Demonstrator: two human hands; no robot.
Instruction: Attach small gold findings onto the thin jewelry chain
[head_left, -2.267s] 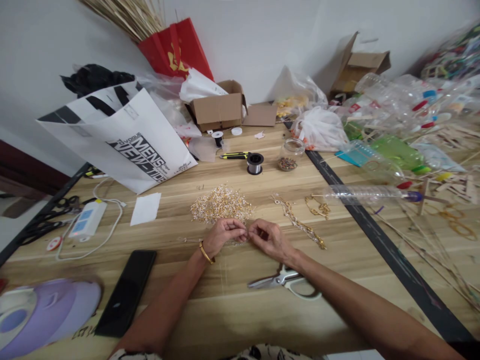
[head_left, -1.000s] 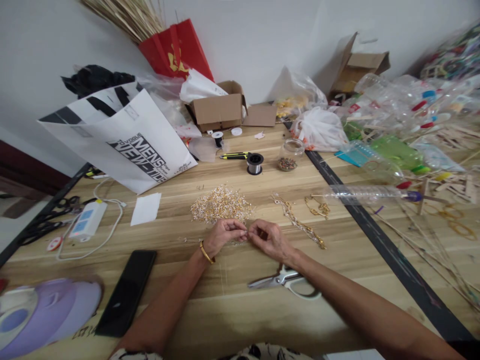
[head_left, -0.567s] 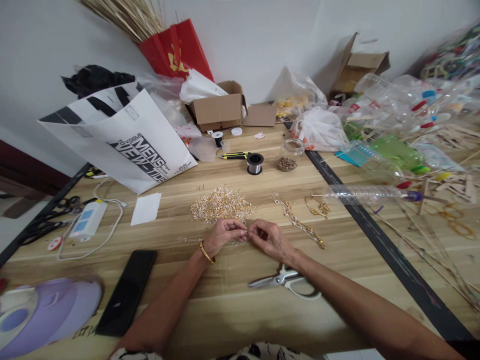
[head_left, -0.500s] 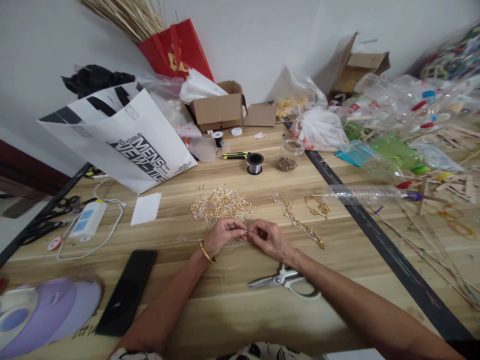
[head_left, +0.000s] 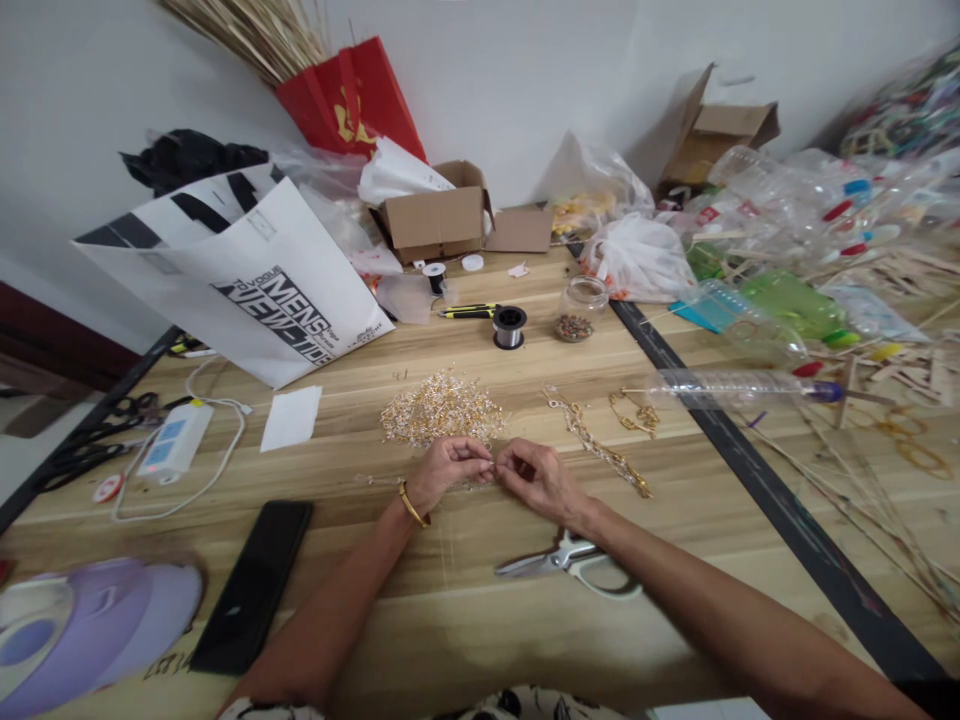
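Note:
My left hand (head_left: 448, 470), with a gold bangle (head_left: 413, 504) at the wrist, pinches thumb against fingers. Its tips meet those of my right hand (head_left: 541, 476), also closed in a pinch. Between them is one end of a thin beaded strand (head_left: 478, 486); the fingers mostly cover it, and part of it trails under my left hand. Just beyond lies a heap of gold and clear beads (head_left: 442, 408). To the right are a beaded chain (head_left: 596, 445) and a coiled gold strand (head_left: 635, 414). White-handled scissors (head_left: 570, 560) lie near my right forearm.
A wire spool (head_left: 509, 327), yellow-black pliers (head_left: 469, 311) and a jar of beads (head_left: 579, 310) stand farther back. At left are a paper bag (head_left: 247, 280), power strip (head_left: 174, 440) and black phone (head_left: 253, 585). Plastic bottles (head_left: 787, 300) crowd the right.
Both hands keep the same pinch in almost the same place, with barely visible finger motion. The whole view has shifted very slightly.

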